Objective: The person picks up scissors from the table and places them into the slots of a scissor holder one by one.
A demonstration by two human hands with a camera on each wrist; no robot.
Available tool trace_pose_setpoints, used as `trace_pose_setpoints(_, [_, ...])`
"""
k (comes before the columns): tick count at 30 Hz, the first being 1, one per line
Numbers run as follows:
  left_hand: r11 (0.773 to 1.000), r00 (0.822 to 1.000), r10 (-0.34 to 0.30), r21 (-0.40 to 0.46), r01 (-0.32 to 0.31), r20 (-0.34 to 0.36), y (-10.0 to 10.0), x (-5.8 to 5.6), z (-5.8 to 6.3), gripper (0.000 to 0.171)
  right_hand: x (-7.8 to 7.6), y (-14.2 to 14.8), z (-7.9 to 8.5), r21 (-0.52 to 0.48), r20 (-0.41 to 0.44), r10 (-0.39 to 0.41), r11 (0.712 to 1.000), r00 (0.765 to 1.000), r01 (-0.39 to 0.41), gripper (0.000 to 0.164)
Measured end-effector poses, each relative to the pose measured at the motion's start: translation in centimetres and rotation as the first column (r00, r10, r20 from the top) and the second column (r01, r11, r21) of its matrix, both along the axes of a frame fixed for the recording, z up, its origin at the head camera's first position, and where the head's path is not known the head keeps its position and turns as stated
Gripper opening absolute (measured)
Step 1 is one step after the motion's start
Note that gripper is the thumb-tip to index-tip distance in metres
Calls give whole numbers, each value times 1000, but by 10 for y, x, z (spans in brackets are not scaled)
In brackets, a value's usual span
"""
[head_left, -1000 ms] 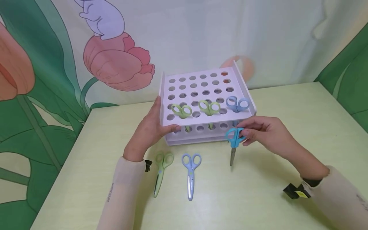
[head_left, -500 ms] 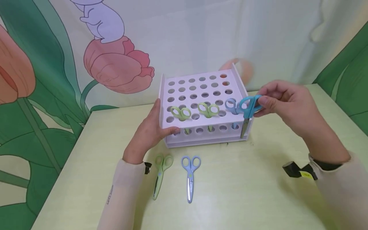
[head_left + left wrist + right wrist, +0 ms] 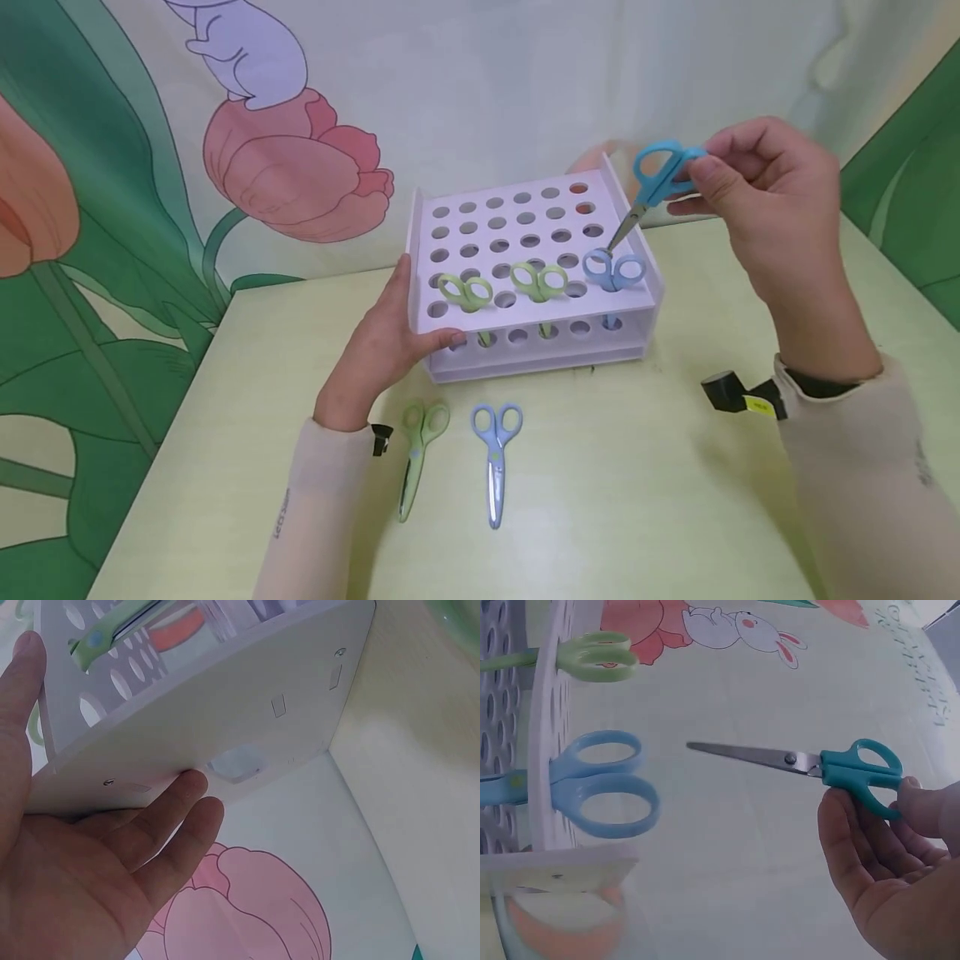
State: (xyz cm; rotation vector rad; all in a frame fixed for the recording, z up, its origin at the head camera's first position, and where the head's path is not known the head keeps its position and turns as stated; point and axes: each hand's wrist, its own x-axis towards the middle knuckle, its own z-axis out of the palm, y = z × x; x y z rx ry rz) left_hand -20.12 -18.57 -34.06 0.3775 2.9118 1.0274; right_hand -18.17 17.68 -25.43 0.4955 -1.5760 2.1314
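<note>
Pinching turquoise scissors [image 3: 656,190]: right hand [image 3: 780,200] | Holding rack [image 3: 512,232]: left hand [image 3: 378,342]

You hold up scissors with turquoise handles and silver metal blades [image 3: 653,192]. The blades are closed and slant down to the left. Their tip is above, and apart from, the right side of a white, boxy rack with rows of round holes [image 3: 514,256]. The rack stands near the far edge of the pale yellow-green desk [image 3: 592,467].

A tabletop workspace of uncertain kind: a flower-and-rabbit backdrop [image 3: 465,92] is hanging at 12 o'clock, bordering a pale yellow-green table [image 3: 600,500].
</note>
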Motion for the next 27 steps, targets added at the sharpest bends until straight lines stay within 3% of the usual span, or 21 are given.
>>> trace_pose_setpoints(7, [1000,1000,-12,18,12,-23,-1,-1,0,121,-18,-6,-15,32,96,-115,993,989,112,12])
trace_pose_setpoints(14, [1000,1000,-11,21,11,-28,-1,0,-1,122,-33,-9,-33,159,191,-165,978,968,136,9])
trace_pose_setpoints(19, [1000,1000,-4,15,4,-15,-1,1,-1,124,-38,-8,-39,313,228,-240,936,944,162,9])
trace_pose_setpoints(27, [1000,1000,0,15,0,-11,0,0,-1,124,-43,-5,-46,471,261,-285,872,922,136,18])
